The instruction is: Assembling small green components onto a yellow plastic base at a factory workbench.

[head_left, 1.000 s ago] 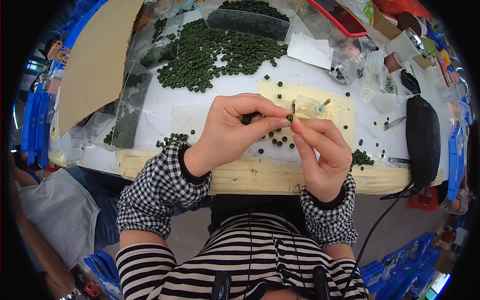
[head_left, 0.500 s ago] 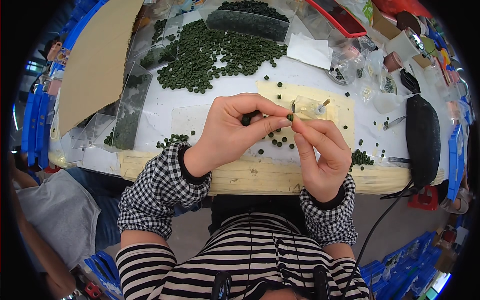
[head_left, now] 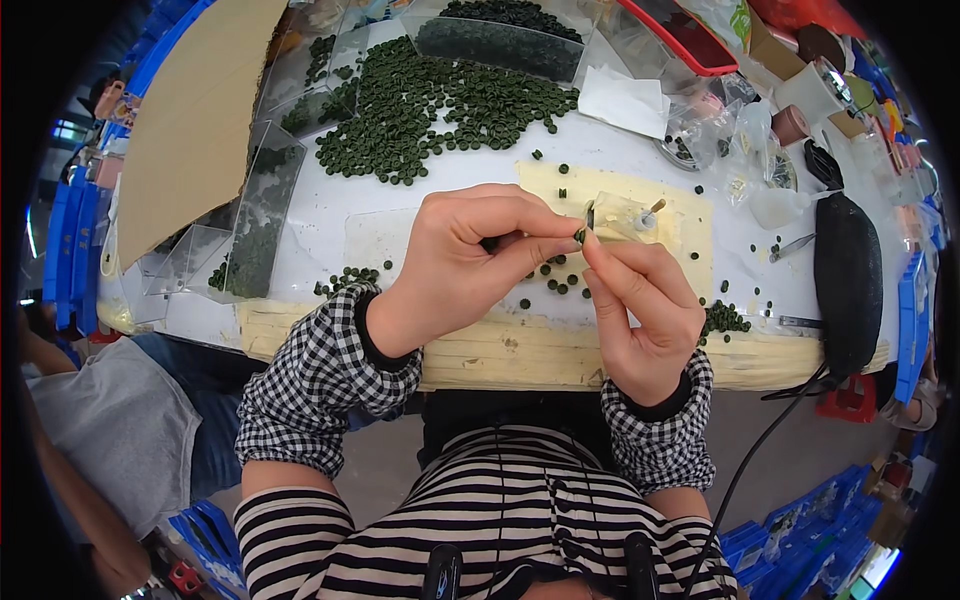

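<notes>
Over the middle of the table, my left hand [head_left: 455, 260] pinches a small dark green round bead [head_left: 580, 236] between thumb and forefinger. More dark green shows under its curled fingers, partly hidden. My right hand [head_left: 645, 315] meets it from the right, its fingertips closed against the same bead; its thumb sits lower. Just behind the fingertips stands a pale, tape-wrapped block [head_left: 622, 215] with a thin upright metal piece and a short wooden stick. Several loose green beads [head_left: 560, 285] lie below my hands.
A large heap of green beads [head_left: 400, 110] spreads at the back, beside a clear bin [head_left: 500, 48]. Cardboard [head_left: 200, 120] leans over clear trays at left. A red-edged phone [head_left: 690, 40], white paper [head_left: 622, 102], tweezers [head_left: 792, 246] and a black pouch [head_left: 846, 280] lie right.
Both hands stay nearly in place. My left fingers have turned slightly over the bead, and the dark green in that palm is now more covered.
</notes>
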The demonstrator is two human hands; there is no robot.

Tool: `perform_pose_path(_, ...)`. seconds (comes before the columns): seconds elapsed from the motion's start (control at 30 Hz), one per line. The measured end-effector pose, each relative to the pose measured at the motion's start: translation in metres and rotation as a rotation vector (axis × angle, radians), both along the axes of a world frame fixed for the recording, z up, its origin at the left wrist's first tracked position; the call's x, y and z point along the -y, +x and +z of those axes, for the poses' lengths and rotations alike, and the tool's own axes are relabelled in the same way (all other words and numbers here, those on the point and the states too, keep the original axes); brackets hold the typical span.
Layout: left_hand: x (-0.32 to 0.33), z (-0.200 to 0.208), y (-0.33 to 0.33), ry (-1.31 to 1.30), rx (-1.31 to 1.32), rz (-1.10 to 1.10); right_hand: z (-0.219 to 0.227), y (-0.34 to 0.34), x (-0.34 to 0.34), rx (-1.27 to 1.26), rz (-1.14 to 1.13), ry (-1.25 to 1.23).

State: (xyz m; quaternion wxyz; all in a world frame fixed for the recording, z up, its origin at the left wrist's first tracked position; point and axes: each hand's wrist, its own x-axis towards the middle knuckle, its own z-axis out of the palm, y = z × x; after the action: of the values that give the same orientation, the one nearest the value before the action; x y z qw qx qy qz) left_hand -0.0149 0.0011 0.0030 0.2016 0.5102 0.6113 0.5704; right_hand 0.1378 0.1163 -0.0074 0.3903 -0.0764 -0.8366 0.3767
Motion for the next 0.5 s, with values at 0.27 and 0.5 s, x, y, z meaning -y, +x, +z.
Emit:
perform_pose_path(0.27, -0.001, 0.006, 0.003, -0.077, 0.067, 0.031, 0.001, -0.001, 0.0, -0.035, -0.054, 0.02)
perform_pose_path(0.5, -0.002, 0.016, -0.01, -0.457, 0.055, -0.149, 0.001, 0.005, -0.003, -0.09, -0.191, 0.024)
